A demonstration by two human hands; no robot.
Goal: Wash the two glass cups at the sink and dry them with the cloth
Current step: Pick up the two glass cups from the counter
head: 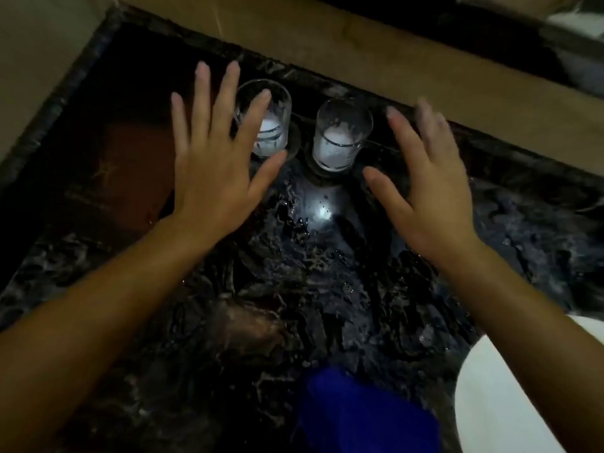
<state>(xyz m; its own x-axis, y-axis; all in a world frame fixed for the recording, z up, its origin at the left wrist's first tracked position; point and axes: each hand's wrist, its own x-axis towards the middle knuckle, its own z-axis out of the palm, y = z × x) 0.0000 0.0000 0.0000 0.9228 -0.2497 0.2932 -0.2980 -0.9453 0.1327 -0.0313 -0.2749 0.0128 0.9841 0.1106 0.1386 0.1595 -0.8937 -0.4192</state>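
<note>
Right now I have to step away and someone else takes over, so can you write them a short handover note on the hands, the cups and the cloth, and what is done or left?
Left hand: open, fingers spread, in front of the left glass cup, not gripping it.
Right hand: open, beside the right glass cup, blurred, apart from it.
Both cups stand upright near the back edge of the dark marble counter, each with something white inside.
The blue cloth lies at the near edge, untouched.
Done: nothing that shows.
Left: pick up the cups, wash them, dry them with the cloth. The white rim at lower right may be the sink.
</note>
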